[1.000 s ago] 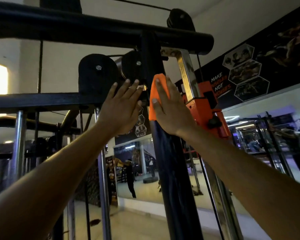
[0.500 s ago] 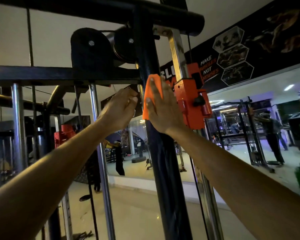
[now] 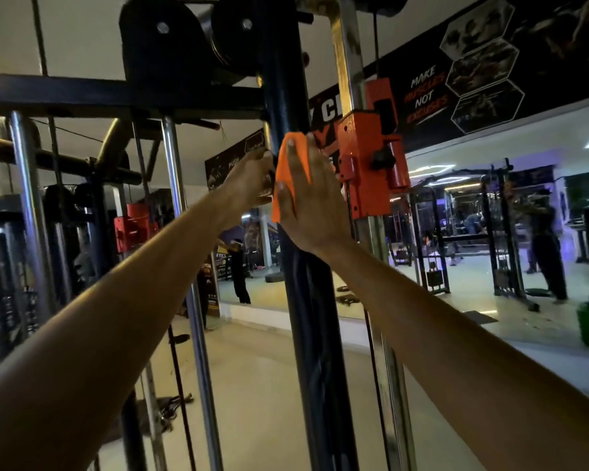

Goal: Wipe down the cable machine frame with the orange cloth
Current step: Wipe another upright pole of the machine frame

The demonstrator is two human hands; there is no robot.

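Note:
The black upright post point(image 3: 315, 321) of the cable machine runs up the middle of the head view. My right hand point(image 3: 315, 212) presses the orange cloth point(image 3: 293, 168) flat against the front of this post with straight fingers, just below the black cross beam point(image 3: 116, 96). My left hand point(image 3: 249, 181) is at the post's left side, level with the cloth. Its fingers curl round the post's edge, and their tips are hidden behind the post.
An orange pulley carriage point(image 3: 371, 158) sits on a chrome guide rod point(image 3: 347, 62) right beside my right hand. Black pulley wheels point(image 3: 160, 45) hang above. More chrome rods point(image 3: 184, 232) stand to the left. A wall mirror point(image 3: 490, 232) shows the gym and a person.
Both hands and the cloth have slid down the post from just under the top bar to below the cross beam. My left hand went from flat and spread to curled at the post.

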